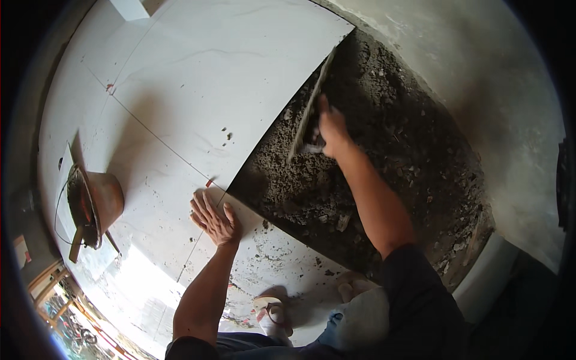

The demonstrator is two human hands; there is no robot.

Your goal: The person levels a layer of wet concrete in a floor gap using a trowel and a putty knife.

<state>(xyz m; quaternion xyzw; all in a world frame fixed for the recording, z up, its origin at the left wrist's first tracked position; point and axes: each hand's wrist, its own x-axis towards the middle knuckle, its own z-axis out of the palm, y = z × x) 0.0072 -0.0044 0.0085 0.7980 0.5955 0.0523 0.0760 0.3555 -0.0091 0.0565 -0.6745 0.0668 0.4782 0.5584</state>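
My left hand (215, 220) lies open on the white marbled tiles (234, 72), fingers spread, beside a small red piece (209, 183) at a tile joint. My right hand (329, 126), slightly blurred, is closed on the handle of a long flat trowel (306, 114). The trowel's blade is in or just over the dark, gritty mortar bed (420, 180) in the untiled patch, along the edge of the big upper tile. Loose crumbs (228, 135) of mortar are scattered on the tiles.
A bucket (102, 204) with tools in it stands on the tiles at left. A plastered wall (510, 150) borders the patch at right. A white piece (129, 7) lies at the top left. My sandalled foot (270, 312) is below. A bright opening shows bikes at lower left.
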